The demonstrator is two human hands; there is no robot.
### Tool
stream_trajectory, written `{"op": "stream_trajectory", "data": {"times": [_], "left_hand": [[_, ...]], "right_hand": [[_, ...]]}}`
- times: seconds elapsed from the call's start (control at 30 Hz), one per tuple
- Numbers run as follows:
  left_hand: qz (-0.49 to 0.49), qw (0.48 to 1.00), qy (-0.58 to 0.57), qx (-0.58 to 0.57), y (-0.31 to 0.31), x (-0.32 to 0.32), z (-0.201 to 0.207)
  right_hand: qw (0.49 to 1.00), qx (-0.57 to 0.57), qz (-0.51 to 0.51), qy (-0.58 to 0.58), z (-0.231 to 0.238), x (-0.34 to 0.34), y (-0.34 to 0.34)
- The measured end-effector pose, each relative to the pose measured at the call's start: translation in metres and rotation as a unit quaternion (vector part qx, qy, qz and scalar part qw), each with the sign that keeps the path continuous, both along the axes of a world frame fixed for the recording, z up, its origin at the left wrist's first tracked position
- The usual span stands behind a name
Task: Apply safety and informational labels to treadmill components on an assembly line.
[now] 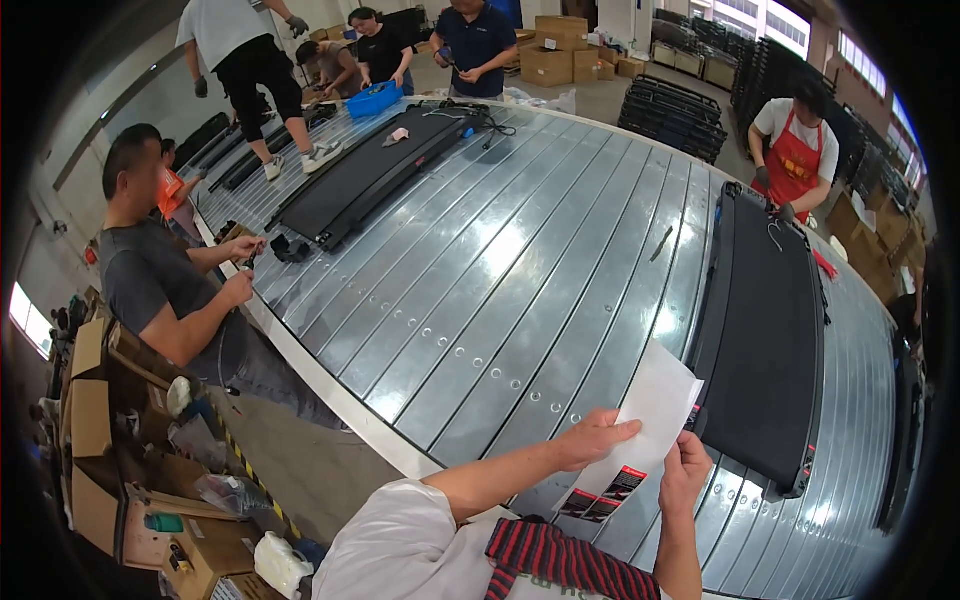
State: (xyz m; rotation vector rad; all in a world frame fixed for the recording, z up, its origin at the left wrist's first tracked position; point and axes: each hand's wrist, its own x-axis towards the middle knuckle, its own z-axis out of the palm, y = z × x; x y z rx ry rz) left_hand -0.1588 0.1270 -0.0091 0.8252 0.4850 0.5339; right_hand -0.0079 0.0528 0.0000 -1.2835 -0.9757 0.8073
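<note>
My left hand [598,438] grips a white label sheet [655,400] by its left edge, thumb laid on top. Red-and-black stickers [605,497] show on the sheet's lower part. At the sheet's right edge is my right hand [686,470], its fingers curled closed; whether it pinches the sheet or a loose sticker is hidden. Just beyond my hands, a black treadmill deck [765,340] lies on the slatted metal table [500,260].
Another treadmill deck [375,180] lies far left, near a blue bin [374,99]. A co-worker in a red apron [800,160] bends at the near deck's far end; one in grey [165,260] handles a cable. Cardboard boxes [95,440] stand at the left. One person stands on the table.
</note>
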Motion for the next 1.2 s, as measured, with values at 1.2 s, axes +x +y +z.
{"op": "stream_trajectory", "data": {"times": [1.2], "left_hand": [[-0.003,0.889,0.205,0.409,-0.021,0.056,-0.003]], "right_hand": [[0.928,0.050,0.111,-0.353,0.031,0.056,-0.028]]}}
